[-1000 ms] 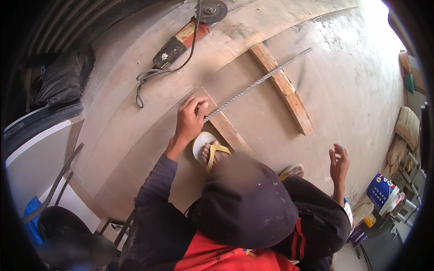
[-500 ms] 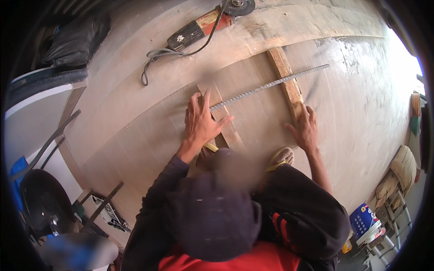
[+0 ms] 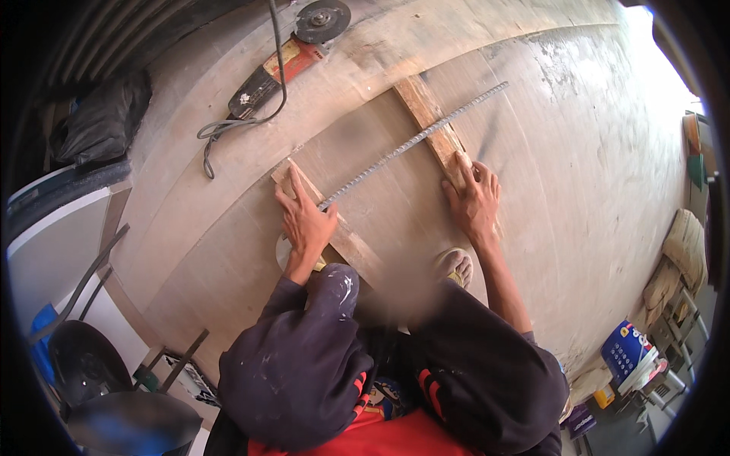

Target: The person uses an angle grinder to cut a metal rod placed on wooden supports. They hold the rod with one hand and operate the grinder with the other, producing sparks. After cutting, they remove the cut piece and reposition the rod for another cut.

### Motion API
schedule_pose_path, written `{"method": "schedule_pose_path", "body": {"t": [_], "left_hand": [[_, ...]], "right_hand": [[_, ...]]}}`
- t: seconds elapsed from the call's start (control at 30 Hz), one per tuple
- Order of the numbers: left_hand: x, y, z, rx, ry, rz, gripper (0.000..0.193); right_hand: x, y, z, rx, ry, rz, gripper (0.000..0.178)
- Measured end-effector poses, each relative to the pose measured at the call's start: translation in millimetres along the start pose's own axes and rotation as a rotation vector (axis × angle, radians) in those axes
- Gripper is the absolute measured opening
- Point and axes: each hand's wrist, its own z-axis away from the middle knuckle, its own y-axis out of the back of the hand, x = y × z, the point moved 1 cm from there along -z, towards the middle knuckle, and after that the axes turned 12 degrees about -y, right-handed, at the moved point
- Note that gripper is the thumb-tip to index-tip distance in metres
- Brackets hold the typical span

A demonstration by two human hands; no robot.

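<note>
Between and ahead of your left grip [image 3: 304, 228] and your right grip [image 3: 477, 204], the long grey ribbed steel rod [image 3: 384, 159] slants across two lengths of wood, its near end just beside your left thumb. It appears to bear on both: the pale, flat wooden strip [image 3: 353, 247] under your left grip and the rough brown wooden block [image 3: 414, 95] under your right. So laying the rod across them looks done; the placing of the wood may be unfinished, since you have a grip on each length, and nothing more of what remains can be told. The red-and-black angle grinder [image 3: 281, 67] with its dark round disc [image 3: 322, 20] rests on the floor [image 3: 570, 197] ahead of your left grip, well apart from the rod and untouched. Your left grip is spread, index finger reaching forward along the strip; your right straddles the block, though I cannot tell whether it squeezes or merely rests there. The rod looks straight and in one piece, its slanting ribs clear, its far end overhanging the block.
</note>
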Motion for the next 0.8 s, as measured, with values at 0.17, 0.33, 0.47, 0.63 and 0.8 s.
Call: {"method": "schedule_pose_path", "body": {"t": [0.17,0.33,0.47,0.63,0.8], "left_hand": [[-14.8,-4.3,13.5,0.215,-0.369,-0.06,0.068],[-18.1,-1.5,16.7,0.247,-0.523,-0.109,0.026],[-25.6,-7.8,12.9,0.223,-0.557,0.052,0.022],[-19.2,-8.5,2.0,0.217,-0.587,0.155,0.021],[-24.3,-19.6,-1.5,0.232,-0.612,0.198,0.021]], "right_hand": [[-18.5,17.3,-38.1,0.128,0.203,-0.102,0.051],[-53.5,15.5,-82.0,0.021,0.606,0.0,0.035],[-53.5,9.7,-88.3,0.047,0.616,0.023,0.024],[-48.9,9.9,-89.0,0.048,0.548,-0.053,0.019],[-47.4,13.8,-95.2,-0.003,0.532,-0.178,0.02]]}}
